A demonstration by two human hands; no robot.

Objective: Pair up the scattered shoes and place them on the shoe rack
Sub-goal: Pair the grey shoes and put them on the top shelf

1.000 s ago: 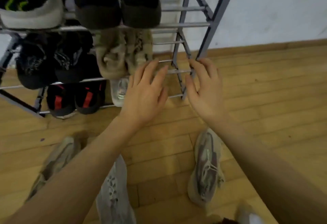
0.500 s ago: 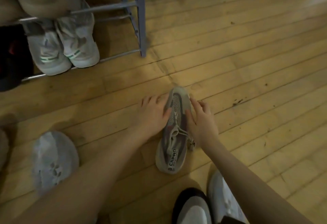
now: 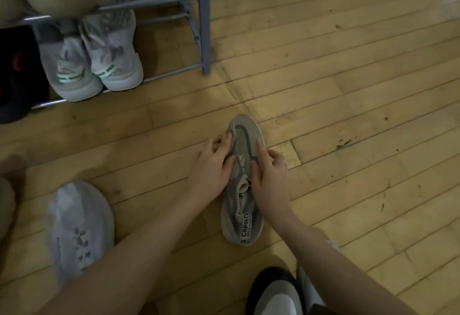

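Fingers: left hand (image 3: 211, 165) and right hand (image 3: 267, 177) curl their fingers round the sides of the grey mesh sneaker (image 3: 242, 180), pinching it from both flanks.
Sneaker: flat on the wooden floor (image 3: 348, 115), toe towards the shoe rack (image 3: 202, 15).
Technique: grip the midfoot evenly and lift level.
Nearby: pale sneaker (image 3: 79, 230) lies left; white pair (image 3: 99, 65) fills the bottom shelf.
Obstacle: rack leg stands near the path.

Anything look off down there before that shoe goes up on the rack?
Nothing damaged or spilled. The grey mesh shoe, gripped by left hand and right hand, lies alone on the floor; a pale grey shoe lies separately, not beside it.
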